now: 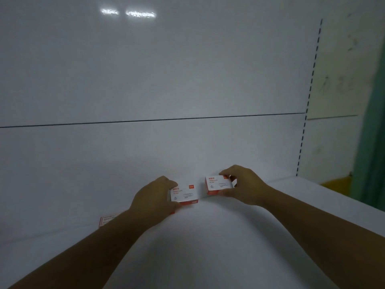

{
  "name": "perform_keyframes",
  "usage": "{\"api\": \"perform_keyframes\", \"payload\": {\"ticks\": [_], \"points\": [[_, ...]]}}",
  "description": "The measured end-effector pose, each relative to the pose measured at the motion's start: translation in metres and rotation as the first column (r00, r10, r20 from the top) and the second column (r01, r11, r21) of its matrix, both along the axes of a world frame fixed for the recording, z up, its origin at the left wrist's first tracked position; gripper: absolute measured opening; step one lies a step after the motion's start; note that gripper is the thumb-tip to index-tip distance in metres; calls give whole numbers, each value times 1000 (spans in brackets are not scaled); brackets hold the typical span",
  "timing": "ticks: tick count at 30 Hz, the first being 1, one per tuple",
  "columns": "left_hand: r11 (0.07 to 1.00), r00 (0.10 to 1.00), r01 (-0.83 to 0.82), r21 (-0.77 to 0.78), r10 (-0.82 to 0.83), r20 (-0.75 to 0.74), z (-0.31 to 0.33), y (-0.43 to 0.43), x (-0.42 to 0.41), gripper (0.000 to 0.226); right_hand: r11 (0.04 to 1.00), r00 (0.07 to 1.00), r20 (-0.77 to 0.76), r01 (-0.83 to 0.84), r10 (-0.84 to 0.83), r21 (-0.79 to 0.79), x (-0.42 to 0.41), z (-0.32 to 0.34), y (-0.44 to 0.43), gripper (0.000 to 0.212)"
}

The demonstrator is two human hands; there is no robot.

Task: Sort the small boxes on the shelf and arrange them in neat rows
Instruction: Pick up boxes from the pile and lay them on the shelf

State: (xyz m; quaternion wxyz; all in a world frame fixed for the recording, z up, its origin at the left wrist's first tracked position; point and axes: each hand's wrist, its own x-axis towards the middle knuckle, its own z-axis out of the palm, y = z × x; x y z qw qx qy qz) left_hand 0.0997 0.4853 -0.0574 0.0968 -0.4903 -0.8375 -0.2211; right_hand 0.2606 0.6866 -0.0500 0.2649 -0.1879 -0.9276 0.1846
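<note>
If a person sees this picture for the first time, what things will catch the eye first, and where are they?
First, the two hands low in the centre, each gripping a small white-and-red box: the left hand holds the left box, the right hand holds the right box, near the back of the white shelf. A third box lies further left, partly hidden by the left forearm.

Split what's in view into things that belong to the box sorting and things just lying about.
Job:
small white-and-red cardboard box in the left hand
matching white-and-red box in the right hand
third flat box by the left forearm
white shelf board

Lying about:
green curtain
yellow ledge
</note>
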Motion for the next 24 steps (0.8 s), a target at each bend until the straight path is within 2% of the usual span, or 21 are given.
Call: {"api": "perform_keyframes", "payload": {"ticks": [8, 14, 21, 24], "points": [[998, 998, -57, -38, 59, 38, -9, 73, 37, 57, 991, 991, 41, -127, 126, 30, 24, -5, 81, 58], [994, 994, -99, -48, 102, 45, -17, 131, 67, 58, 991, 991, 45, -130, 129, 12, 50, -8, 145, 54], [986, 981, -161, -37, 164, 102, -30, 185, 89, 55, 994, 984, 142, -110, 108, 6, 65, -21, 191, 52], [984, 980, -173, -33, 176, 95, -40, 204, 98, 51, 997, 980, 182, -66, 73, -46, 70, -30, 204, 49]]}}
